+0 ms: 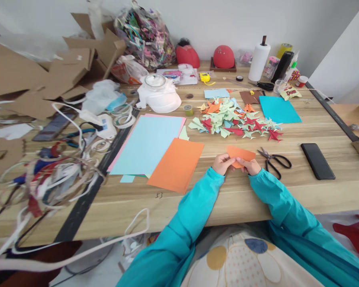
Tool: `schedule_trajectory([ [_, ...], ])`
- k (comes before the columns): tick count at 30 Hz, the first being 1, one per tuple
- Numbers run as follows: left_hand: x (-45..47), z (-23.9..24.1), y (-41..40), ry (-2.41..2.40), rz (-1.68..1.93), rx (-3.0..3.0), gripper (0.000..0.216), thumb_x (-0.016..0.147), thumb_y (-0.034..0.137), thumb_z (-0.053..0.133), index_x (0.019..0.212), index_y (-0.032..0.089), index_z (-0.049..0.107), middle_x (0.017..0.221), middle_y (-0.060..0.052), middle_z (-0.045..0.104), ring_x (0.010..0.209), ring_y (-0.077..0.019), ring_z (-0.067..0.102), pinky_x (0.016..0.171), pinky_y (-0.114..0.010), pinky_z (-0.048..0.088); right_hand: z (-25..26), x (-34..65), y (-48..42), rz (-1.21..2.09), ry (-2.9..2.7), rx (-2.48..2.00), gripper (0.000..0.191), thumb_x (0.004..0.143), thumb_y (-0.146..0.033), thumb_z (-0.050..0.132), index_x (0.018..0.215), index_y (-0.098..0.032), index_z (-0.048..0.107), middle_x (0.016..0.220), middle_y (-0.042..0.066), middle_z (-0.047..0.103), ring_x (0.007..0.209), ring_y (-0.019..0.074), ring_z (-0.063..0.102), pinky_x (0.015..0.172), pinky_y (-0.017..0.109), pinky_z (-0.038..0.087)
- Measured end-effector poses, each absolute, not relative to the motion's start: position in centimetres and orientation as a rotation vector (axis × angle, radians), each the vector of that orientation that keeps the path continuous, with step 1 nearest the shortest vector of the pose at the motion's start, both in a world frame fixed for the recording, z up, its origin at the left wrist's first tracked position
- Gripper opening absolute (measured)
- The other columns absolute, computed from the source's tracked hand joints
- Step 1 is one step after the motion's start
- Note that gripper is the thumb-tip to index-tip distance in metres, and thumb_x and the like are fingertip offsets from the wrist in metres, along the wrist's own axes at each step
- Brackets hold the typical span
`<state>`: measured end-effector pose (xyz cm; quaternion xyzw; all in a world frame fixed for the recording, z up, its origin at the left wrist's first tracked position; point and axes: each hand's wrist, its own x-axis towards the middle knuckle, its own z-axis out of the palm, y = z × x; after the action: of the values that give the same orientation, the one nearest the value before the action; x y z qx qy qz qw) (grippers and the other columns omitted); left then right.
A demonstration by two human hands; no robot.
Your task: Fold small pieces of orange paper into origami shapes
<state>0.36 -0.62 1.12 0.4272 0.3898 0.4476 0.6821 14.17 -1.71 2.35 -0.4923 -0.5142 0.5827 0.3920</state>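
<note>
Both my hands hold a small orange paper piece (241,154) just above the wooden table (245,199). My left hand (221,163) pinches its left edge and my right hand (250,166) pinches its lower right edge, fingers closed on it. A larger orange sheet (177,164) lies to the left, overlapping a light blue sheet (148,144) on a pink one. Beyond my hands a heap of folded paper shapes (236,119) in green, red and orange is spread out.
Black-handled scissors (273,159) and a black phone (317,160) lie right of my hands. A teal sheet (278,109) sits further back. A paper towel roll (259,60), jars and red caps line the wall. Cardboard (48,71) and tangled straps (48,179) crowd the left.
</note>
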Motion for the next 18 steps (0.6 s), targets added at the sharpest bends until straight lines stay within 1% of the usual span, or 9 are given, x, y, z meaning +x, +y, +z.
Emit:
schedule_trajectory([
  [4,0.2,1.0,-0.4,0.890,1.008,0.933,0.033,0.052,0.041,0.071,0.058,0.011,0.059,0.049,0.000,0.058,0.037,-0.0097,0.050,0.036,-0.023,0.039,1.9,14.2,-1.7,1.486,-1.331,-1.289,0.048,0.061,-0.062,0.058,0.053,-0.015,0.053,0.032,-0.004,0.041,0.028,0.0055,0.032,0.029,0.020,0.021],
  [7,0.2,1.1,-0.4,0.904,1.009,0.950,0.034,0.053,0.042,0.071,0.056,0.011,0.058,0.047,0.000,0.058,0.037,-0.0104,0.050,0.036,-0.023,0.038,1.7,14.2,-1.7,1.499,-1.380,-1.252,0.044,0.061,-0.058,0.061,0.059,-0.014,0.057,0.037,-0.003,0.045,0.031,0.0058,0.036,0.030,0.019,0.025],
  [12,0.2,1.7,-0.7,0.976,1.045,1.061,0.039,0.060,0.047,0.066,0.048,0.013,0.052,0.040,0.000,0.054,0.034,-0.0094,0.047,0.036,-0.022,0.037,1.9,14.2,-1.7,1.495,-1.510,-1.125,0.036,0.066,-0.049,0.063,0.064,-0.013,0.059,0.046,-0.002,0.052,0.034,0.0050,0.039,0.031,0.018,0.030],
  [15,0.1,2.0,-0.8,1.004,1.058,1.168,0.041,0.064,0.048,0.062,0.045,0.013,0.050,0.038,0.001,0.051,0.035,-0.0084,0.046,0.037,-0.021,0.037,1.7,14.1,-1.6,1.524,-1.528,-1.091,0.032,0.063,-0.043,0.067,0.071,-0.012,0.061,0.053,0.000,0.058,0.037,0.0060,0.043,0.032,0.018,0.035],
  [18,0.0,2.2,-0.9,1.018,1.067,1.205,0.042,0.066,0.047,0.060,0.044,0.014,0.050,0.038,0.002,0.051,0.035,-0.0080,0.046,0.037,-0.021,0.036,1.3,14.0,-1.6,1.539,-1.492,-1.081,0.031,0.062,-0.040,0.068,0.072,-0.012,0.061,0.054,0.000,0.059,0.039,0.0074,0.047,0.034,0.019,0.039],
])
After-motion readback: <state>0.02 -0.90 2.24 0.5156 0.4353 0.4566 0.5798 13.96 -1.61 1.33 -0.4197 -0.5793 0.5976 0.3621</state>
